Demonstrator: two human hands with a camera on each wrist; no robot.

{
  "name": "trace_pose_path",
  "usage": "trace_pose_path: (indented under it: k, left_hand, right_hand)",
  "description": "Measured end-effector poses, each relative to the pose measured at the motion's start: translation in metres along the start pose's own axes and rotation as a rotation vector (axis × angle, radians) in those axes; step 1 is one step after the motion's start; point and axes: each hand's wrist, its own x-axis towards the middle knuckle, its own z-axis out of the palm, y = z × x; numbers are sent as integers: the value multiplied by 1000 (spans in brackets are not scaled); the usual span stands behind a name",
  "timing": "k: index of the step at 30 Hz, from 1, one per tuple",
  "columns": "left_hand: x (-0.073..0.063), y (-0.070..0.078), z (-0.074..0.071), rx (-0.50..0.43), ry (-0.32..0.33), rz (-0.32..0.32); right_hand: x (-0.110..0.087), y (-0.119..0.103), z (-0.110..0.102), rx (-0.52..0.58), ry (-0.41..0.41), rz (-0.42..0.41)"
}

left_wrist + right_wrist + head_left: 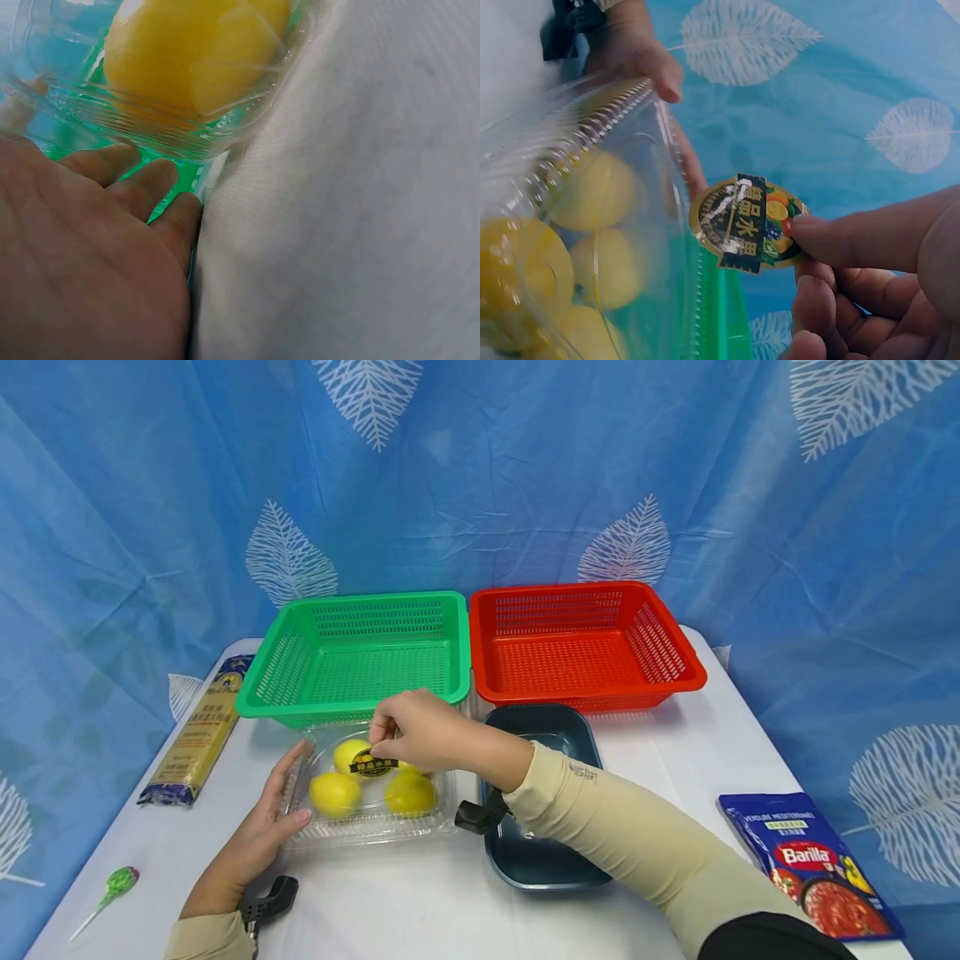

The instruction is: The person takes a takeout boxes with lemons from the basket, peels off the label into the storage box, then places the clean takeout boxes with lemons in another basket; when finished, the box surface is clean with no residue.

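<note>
A clear plastic clamshell box [367, 831] of several yellow lemons [335, 795] lies on the white table, in front of the green basket. My right hand [427, 735] is over the box. Between thumb and index finger it pinches an oval black-and-gold sticker [739, 225] with printed fruit, held off the lid in the right wrist view. At the box's left end, my left hand [262, 818] rests with thumb and fingers spread along the side. Its loosely bent fingers [142, 187] lie by the ribbed plastic edge in the left wrist view.
Behind stand a green basket [258, 703] and a red basket [592, 700]. A dark blue tray [543, 872] sits under my right forearm. Left are a spaghetti packet [198, 731] and a lollipop [120, 882]; a Barilla pouch [810, 864] lies at the right edge.
</note>
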Motion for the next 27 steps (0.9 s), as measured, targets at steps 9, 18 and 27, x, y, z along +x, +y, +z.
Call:
trace_pose_path:
  k: [9,18,27]
  left_hand:
    - [1,-1,1,10,12,-15]
    - [1,-2,1,18,12,-14]
    - [0,-1,1,24,11,-12]
  right_hand:
    - [-17,11,-21,112,-16,-18]
    - [-40,39,-35,171,43,28]
    - [-65,75,-50,266,95,87]
